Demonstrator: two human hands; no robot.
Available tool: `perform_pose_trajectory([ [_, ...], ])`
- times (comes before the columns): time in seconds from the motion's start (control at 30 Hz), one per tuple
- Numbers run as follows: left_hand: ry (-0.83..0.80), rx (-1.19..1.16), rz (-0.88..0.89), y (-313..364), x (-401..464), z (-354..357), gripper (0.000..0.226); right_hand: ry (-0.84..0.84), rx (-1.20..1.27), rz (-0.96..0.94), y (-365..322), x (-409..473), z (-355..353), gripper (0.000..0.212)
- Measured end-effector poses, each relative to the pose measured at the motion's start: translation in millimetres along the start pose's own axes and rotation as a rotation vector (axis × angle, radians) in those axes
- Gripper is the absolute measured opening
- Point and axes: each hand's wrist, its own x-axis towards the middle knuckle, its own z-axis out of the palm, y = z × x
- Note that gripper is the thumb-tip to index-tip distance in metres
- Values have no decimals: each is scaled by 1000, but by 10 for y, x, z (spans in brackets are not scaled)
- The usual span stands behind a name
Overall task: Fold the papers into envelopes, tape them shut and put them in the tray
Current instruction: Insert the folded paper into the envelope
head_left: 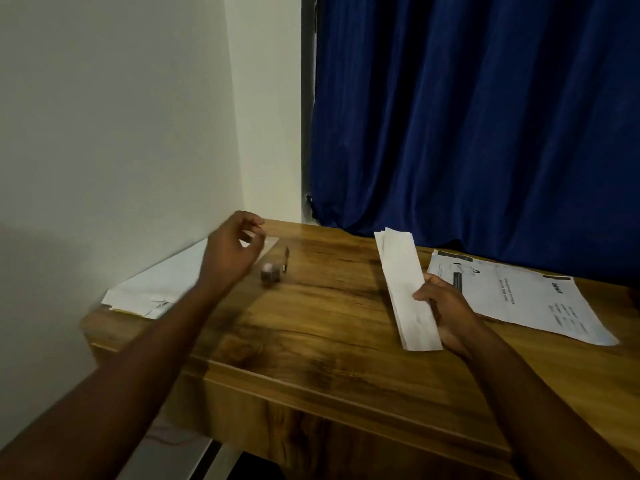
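Head view: the right hand (446, 313) grips a folded paper strip (408, 292) just above the desk (311, 327), beside printed sheets (519, 299). The left hand (230, 252), fingers loosely curled and holding nothing, hovers near a small blurred object (270, 271), possibly the tape, beside a white pile (166, 285) at the wall. Judged step: folding done, taping pending. Next move requires picking up the tape.
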Motion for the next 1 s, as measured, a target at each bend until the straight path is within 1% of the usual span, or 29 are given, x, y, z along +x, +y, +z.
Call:
perform_pose_trajectory([
  [0.03,-67,155,-62,-133,126,-118,22,-10,1,2,-9,-5,-1,28],
  [0.07,-172,329,-145,-274,224,-214,31,-20,2,2,-17,-8,-2,28],
  [0.13,-422,621,-332,-522,309,-347,57,-25,-4,4,-27,-12,-3,25],
  [0.17,-518,697,-405,-602,305,-379,68,-20,-9,5,-30,-9,-6,21],
  [0.2,-581,723,-453,-660,289,-393,75,-12,-14,5,-33,-6,-9,15],
  [0.23,-623,721,-485,-703,273,-396,81,-3,-23,6,-33,-3,-13,11],
  [0.3,-668,721,-506,-734,248,-390,85,5,-46,1,-29,7,-19,9],
  [0.47,-649,746,-468,-723,258,-413,72,0,-30,-9,-16,5,-33,15],
  [0.57,-633,756,-433,-728,296,-409,49,-6,-9,-13,-10,12,-35,17],
  [0.6,-626,755,-430,-724,318,-414,44,-10,-3,-12,-13,5,-35,17],
  [0.7,-568,736,-430,-696,393,-500,41,-47,29,-7,4,12,-48,21],
  [0.77,-511,733,-400,-649,464,-640,32,-60,37,-4,17,21,-54,25],
  [0.83,-436,745,-335,-533,579,-819,29,-66,37,-12,25,35,-57,32],
  [0.9,-304,713,-238,-335,718,-981,31,-75,12,-37,17,39,-36,43],
  [0.97,-119,547,-129,-59,827,-1057,35,-46,-89,-94,-18,34,-17,61],
  [1.0,-36,398,-93,94,863,-1054,33,-30,-140,-134,-40,24,-4,69],
])
